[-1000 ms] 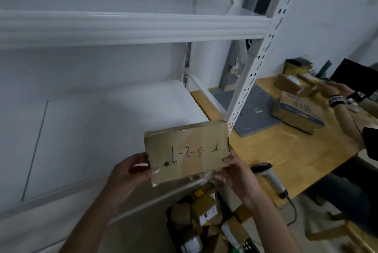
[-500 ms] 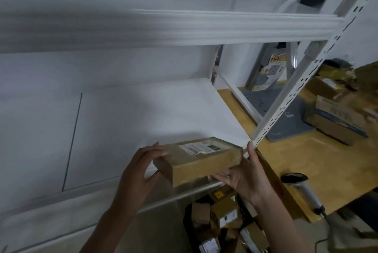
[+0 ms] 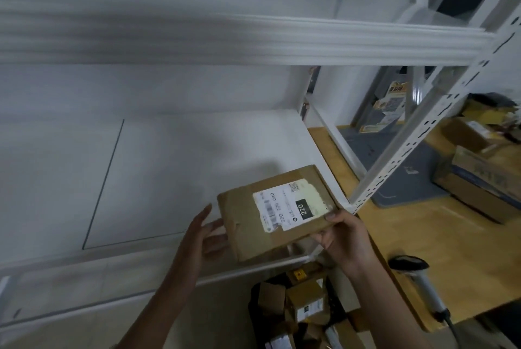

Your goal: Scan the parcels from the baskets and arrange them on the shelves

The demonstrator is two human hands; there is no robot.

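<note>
The flat cardboard parcel (image 3: 277,212), probably light and stiff, lies label-up at the shelf (image 3: 174,168) front right corner, right hand (image 3: 345,237) pinching its near corner, left hand (image 3: 204,233) spread against its left edge.

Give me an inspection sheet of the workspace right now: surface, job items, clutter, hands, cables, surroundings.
Surface: white shelf, bare where visible.
Job's things: labelled parcel at the shelf's front right corner, label up; more parcels in the basket below.
Clutter: boxes on the wooden table.
Grippers: right hand grips the parcel's near right corner; left hand open at its left edge.
Cables: scanner cord runs off the table's edge.
Surroundings: white wall, rack upright.
</note>
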